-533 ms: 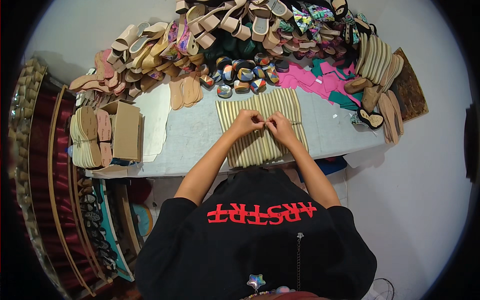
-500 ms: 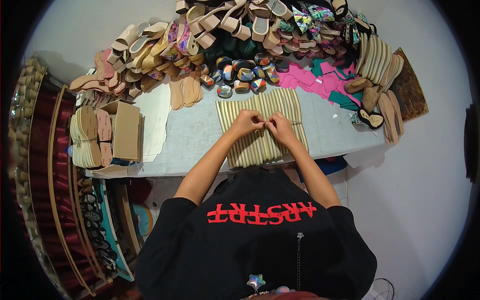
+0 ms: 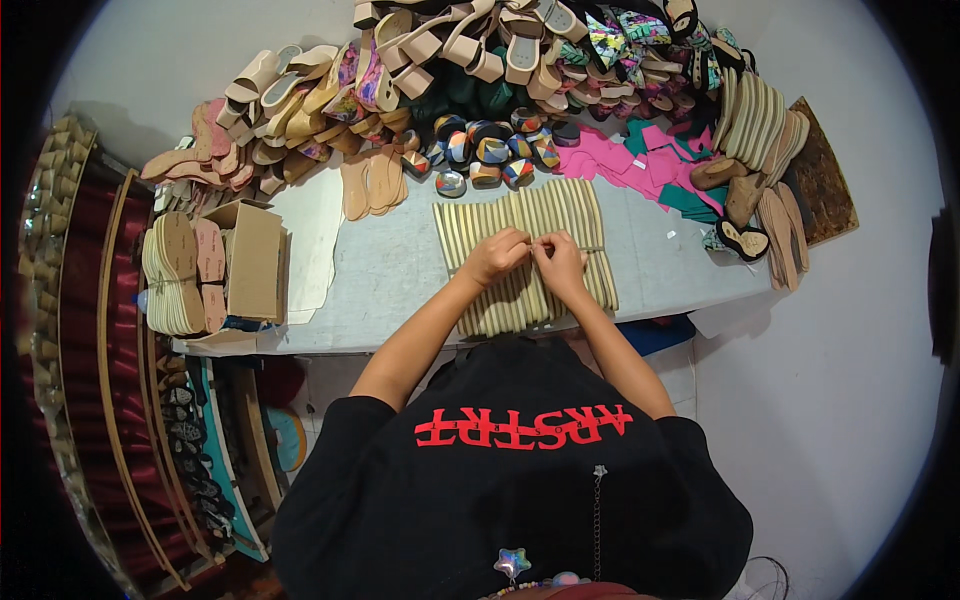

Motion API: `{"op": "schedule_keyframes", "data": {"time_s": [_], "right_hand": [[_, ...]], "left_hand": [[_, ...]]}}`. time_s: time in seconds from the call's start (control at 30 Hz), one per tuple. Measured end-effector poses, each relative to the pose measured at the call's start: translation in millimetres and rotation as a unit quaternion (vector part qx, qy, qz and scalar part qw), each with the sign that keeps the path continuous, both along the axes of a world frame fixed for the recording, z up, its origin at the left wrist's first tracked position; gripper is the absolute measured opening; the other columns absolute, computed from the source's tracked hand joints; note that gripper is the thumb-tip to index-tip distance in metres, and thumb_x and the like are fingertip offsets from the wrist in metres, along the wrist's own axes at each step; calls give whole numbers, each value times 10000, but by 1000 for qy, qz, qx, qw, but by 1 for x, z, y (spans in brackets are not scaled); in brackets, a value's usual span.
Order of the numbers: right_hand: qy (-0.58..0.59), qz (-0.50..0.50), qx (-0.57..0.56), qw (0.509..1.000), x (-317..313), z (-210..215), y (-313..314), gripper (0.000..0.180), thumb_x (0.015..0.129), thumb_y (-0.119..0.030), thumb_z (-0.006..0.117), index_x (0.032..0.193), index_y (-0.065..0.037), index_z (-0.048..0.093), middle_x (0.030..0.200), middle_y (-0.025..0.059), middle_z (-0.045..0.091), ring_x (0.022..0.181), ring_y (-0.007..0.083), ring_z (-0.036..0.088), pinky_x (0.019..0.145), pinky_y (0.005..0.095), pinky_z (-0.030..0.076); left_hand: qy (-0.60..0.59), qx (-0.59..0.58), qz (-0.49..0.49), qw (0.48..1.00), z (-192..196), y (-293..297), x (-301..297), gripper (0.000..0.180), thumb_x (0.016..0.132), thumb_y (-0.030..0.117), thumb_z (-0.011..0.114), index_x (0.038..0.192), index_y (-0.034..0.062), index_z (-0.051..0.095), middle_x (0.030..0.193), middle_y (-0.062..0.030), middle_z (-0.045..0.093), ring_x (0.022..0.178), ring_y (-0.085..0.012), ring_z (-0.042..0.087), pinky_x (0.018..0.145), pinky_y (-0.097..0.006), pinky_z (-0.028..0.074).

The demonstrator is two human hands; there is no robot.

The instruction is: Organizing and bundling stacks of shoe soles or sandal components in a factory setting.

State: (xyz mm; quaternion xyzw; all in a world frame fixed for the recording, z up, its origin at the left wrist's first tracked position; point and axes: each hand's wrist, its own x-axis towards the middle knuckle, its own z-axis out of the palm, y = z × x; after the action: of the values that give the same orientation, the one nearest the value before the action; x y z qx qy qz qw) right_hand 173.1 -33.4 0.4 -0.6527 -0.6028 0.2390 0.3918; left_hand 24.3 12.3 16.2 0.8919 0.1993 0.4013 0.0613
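A long row of shoe insoles (image 3: 530,210) stands on edge on the table in front of me, packed side by side so that their edges make cream and dark stripes. A thin dark cord (image 3: 594,249) runs round the waist of the bundle. Over its middle, my left hand (image 3: 497,258) is closed, thumb and fingers pinched on the cord. My right hand (image 3: 560,265) pinches the cord right beside it, the fingertips of both hands almost touching. The cord's ends and any knot are too small to make out.
Heeled sandals (image 3: 440,40) are heaped along the back of the table (image 3: 370,290). Patterned heel blocks (image 3: 490,150) and pink fabric pieces (image 3: 640,165) lie beyond the bundle. At left stand a cardboard box (image 3: 255,270) and tied insoles (image 3: 172,275); wooden shoe lasts (image 3: 742,195) lie at right.
Both hands have shifted slightly down toward me and turned a little, still pinching at the middle of the bundle. The insoles stay in place.
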Motion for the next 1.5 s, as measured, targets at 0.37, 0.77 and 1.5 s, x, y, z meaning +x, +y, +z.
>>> {"op": "schedule_keyframes", "data": {"time_s": [0.37,0.77,1.5], "right_hand": [[26,78,-275,958,26,-2,27,263,756,-330,549,823,-106,668,821,87,648,822,241,587,834,469,272],[194,118,-288,930,32,-18,42,199,746,-167,621,792,25,648,665,46,595,610,118,523,584,275,430],[209,100,-345,910,25,9,41,217,792,-148,589,867,52,627,720,76,609,632,122,519,578,271,425]], "left_hand": [[57,106,-93,988,4,9,-4,142,628,25,619,675,5,487,841,-121,567,706,-233,569,526,-296,494],[51,121,-101,986,-1,14,-5,117,649,30,608,708,-8,514,850,-116,572,708,-225,577,487,-288,495],[18,95,-94,991,1,11,-6,163,649,13,636,757,-20,519,807,-115,577,680,-237,585,490,-292,496]]}}
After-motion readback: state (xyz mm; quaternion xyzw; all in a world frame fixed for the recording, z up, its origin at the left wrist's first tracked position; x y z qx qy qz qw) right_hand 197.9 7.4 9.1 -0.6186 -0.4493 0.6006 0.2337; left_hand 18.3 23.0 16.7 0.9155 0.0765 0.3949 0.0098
